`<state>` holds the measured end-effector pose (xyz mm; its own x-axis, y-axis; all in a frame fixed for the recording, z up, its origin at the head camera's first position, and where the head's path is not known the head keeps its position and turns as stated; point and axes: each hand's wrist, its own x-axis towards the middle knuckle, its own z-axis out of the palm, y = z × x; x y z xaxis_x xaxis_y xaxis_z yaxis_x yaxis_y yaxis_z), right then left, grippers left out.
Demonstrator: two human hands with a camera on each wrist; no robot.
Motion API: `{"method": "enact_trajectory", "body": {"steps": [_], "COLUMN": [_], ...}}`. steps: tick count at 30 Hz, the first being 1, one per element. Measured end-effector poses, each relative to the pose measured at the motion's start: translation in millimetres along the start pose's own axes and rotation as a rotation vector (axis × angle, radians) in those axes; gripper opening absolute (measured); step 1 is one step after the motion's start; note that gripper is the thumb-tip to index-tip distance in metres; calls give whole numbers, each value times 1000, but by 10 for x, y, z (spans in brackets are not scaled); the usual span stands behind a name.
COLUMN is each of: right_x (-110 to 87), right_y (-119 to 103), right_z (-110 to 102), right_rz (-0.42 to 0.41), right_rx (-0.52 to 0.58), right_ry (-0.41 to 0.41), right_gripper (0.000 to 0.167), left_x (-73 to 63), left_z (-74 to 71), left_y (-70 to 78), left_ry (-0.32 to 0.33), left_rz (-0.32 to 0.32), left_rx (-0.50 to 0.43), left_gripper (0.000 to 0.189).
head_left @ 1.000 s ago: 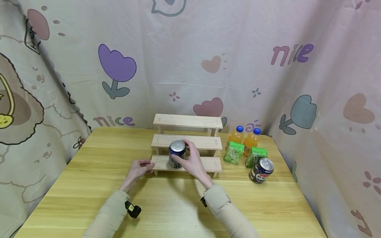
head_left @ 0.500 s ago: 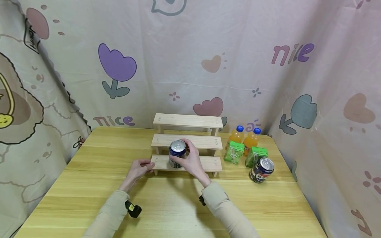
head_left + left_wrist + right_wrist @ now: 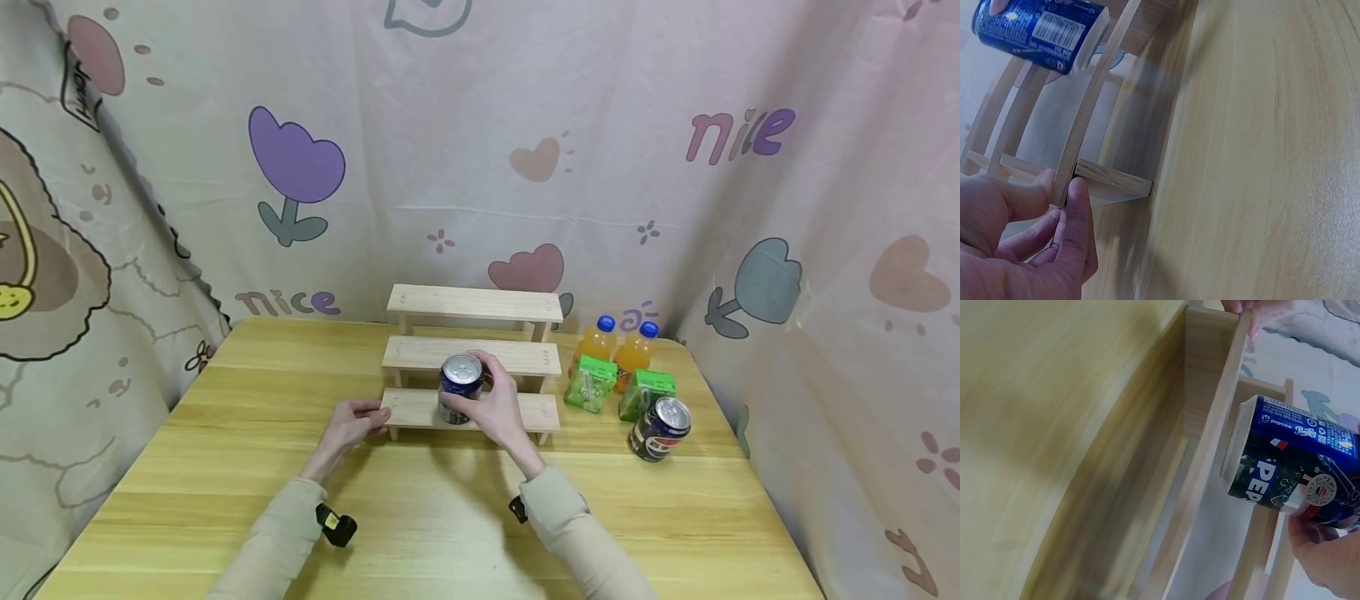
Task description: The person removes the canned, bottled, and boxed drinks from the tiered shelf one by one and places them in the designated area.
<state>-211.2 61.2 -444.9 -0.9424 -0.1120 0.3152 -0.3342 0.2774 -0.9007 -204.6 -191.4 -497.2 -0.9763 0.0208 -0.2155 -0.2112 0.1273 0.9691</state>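
A dark blue Pepsi can [image 3: 461, 388] is upright at the lowest step of a three-tier wooden shelf [image 3: 420, 408]. My right hand [image 3: 498, 408] grips it from the right side, fingers behind and thumb in front. In the right wrist view the can [image 3: 1297, 462] shows its printed label, and its base is close to the step's board; I cannot tell whether they touch. My left hand [image 3: 351, 429] pinches the left end of that lowest step, as the left wrist view shows with thumb and fingers [image 3: 1075, 215] on either side of the board.
Right of the shelf stand two orange juice bottles [image 3: 633, 354] with blue caps. Two green drink cartons [image 3: 591, 385] are in front of them, and another Pepsi can [image 3: 658, 429] stands nearest. A patterned curtain [image 3: 450, 167] hangs behind the wooden table [image 3: 420, 533].
My right hand has shifted slightly to the right along the lowest step, with the can in its grip. My left hand keeps its hold on the step's end.
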Motion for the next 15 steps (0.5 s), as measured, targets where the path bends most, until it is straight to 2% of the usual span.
{"method": "enact_trajectory", "body": {"steps": [12,15], "right_x": [-74,-78], "right_y": [-42,-34], "right_z": [-294,-388], "right_rz": [17,0], "right_rx": [15,19], "right_ry": [71,95], "right_gripper": [71,70], "left_x": [-6,3], "left_z": [-4,-7], "left_y": [4,-2], "left_ry": [-5,-5], "left_rz": [7,2], "left_rx": [24,31], "left_gripper": [44,44]}}
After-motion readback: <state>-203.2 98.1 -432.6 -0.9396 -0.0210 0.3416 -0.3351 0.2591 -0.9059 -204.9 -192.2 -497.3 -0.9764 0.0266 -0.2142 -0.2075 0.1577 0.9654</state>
